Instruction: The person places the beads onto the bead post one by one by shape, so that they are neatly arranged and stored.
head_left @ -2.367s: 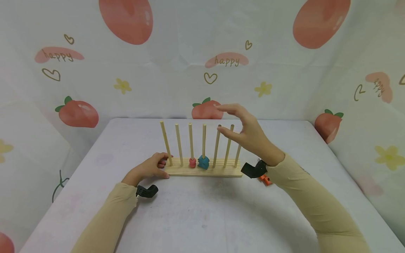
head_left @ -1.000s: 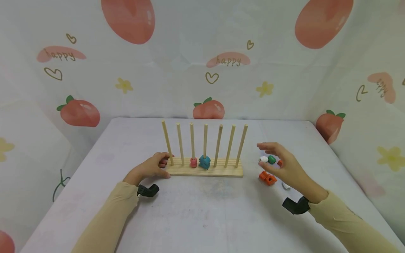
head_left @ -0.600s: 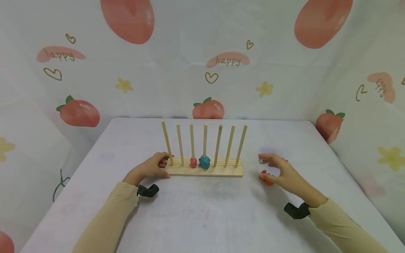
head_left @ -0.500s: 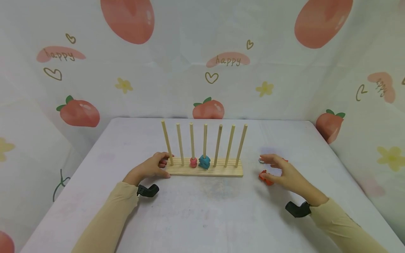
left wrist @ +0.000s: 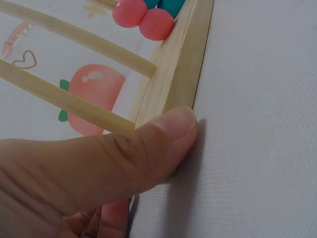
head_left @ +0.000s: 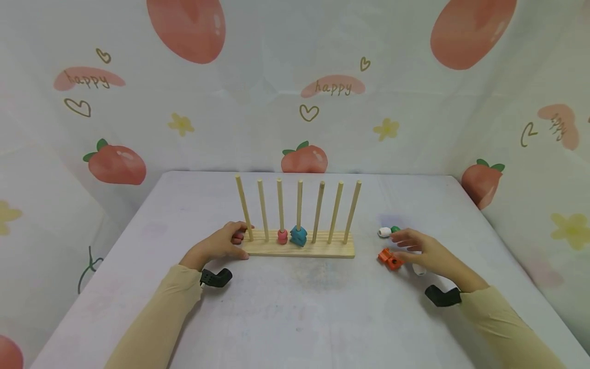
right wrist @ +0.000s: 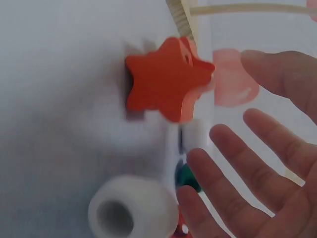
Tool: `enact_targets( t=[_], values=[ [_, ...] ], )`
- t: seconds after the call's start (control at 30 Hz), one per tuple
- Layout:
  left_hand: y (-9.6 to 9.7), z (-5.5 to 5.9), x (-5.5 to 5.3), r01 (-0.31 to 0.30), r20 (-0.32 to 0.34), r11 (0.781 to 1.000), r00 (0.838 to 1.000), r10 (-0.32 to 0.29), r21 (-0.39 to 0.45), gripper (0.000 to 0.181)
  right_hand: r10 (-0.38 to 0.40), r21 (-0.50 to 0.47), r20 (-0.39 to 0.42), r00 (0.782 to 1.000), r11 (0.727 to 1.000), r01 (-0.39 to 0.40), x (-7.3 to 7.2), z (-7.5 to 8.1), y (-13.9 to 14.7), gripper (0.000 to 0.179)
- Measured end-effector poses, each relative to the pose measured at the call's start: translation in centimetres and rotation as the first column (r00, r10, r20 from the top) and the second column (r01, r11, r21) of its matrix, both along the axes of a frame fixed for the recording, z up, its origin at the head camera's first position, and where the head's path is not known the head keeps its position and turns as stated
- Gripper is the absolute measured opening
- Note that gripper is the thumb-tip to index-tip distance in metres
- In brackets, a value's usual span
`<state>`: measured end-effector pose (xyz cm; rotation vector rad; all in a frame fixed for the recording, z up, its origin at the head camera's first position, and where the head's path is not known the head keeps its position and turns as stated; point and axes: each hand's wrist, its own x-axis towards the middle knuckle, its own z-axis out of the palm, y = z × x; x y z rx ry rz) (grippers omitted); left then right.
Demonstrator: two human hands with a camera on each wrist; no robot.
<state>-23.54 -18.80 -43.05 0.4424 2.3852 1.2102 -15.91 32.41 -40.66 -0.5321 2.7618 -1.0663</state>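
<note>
A wooden peg board (head_left: 332, 249) with several upright pegs stands mid-table. My left hand (head_left: 220, 245) grips its left end, the thumb (left wrist: 153, 144) along the front edge and the fingers behind. A pink bead (head_left: 282, 237) sits on the third peg from the left, and blue beads (head_left: 298, 236) are on the peg beside it. To the right of the board, my right hand (head_left: 426, 253) hovers over loose beads with fingers spread and nothing held. Orange star-shaped beads (right wrist: 158, 82) lie nearest its thumb. A white bead (right wrist: 133, 208) lies below its fingers.
Another white bead (head_left: 384, 232) and a green bead (head_left: 395, 229) lie behind the orange ones. A red bead (right wrist: 181, 229) shows partly in the right wrist view. The white table (head_left: 295, 318) backs onto a peach-printed curtain (head_left: 258, 123).
My right hand has come from above the right-hand pegs to the loose beads, lowered, then shifted slightly right, uncovering the orange and white beads. The left hand keeps its place.
</note>
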Motion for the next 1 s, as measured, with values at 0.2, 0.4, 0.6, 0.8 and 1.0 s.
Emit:
enact_targets(
  t=[0.2,0.4,0.6,0.8,1.0],
  values=[
    [0.0,0.1,0.0,0.007,-0.006,1.000,1.000,-0.007,-0.002,0.078,0.004,-0.007,0.051,0.999,1.000,-0.003,0.5,-0.1,1.4,0.044],
    [0.0,0.2,0.0,-0.006,0.005,1.000,1.000,0.006,-0.012,0.078,-0.023,0.003,0.141,0.990,1.000,0.022,1.0,-0.1,2.2,0.048],
    [0.0,0.1,0.0,-0.008,0.010,1.000,1.000,0.008,-0.007,0.079,-0.062,0.042,0.156,0.986,0.998,0.056,1.5,-0.2,2.7,0.050],
    [0.0,0.1,0.1,-0.012,0.013,1.000,1.000,0.012,-0.014,0.078,-0.093,0.093,0.161,0.983,0.993,0.079,1.9,-0.4,2.9,0.053],
    [0.1,0.1,0.1,-0.001,0.006,1.000,1.000,0.001,-0.005,0.078,-0.120,0.130,0.186,0.975,0.987,0.097,1.9,-0.6,3.0,0.045]
  ],
)
